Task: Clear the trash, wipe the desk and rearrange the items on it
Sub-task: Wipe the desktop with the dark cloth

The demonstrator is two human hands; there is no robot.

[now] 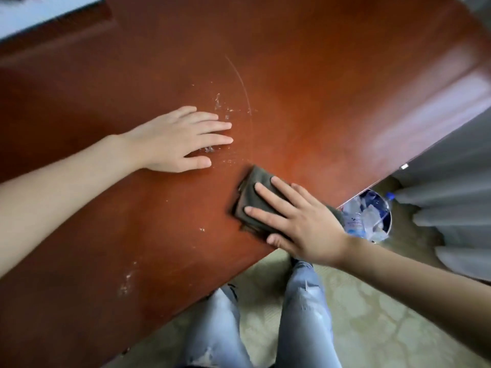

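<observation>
Wiping step, I reckon: right hand (300, 224), fingers spread, presses the cloth (255, 197) flat on the desk (332, 88) near its edge. Left hand (180, 139) rests flat, fingers straight. Next, I'd sweep toward the smears (220, 102) at eleven o'clock.

Your right hand (300, 224) covers much of the folded cloth (253, 191), so its near end is hidden from you. The bench (292, 62) runs off the top and left edges. A pale flat thing (39, 14) at the far corner is cut off and too blurred to name. The bin (390, 221) sits partly behind the bench edge, and the specks (220, 102) by your left hand (180, 139) are too small to identify
</observation>
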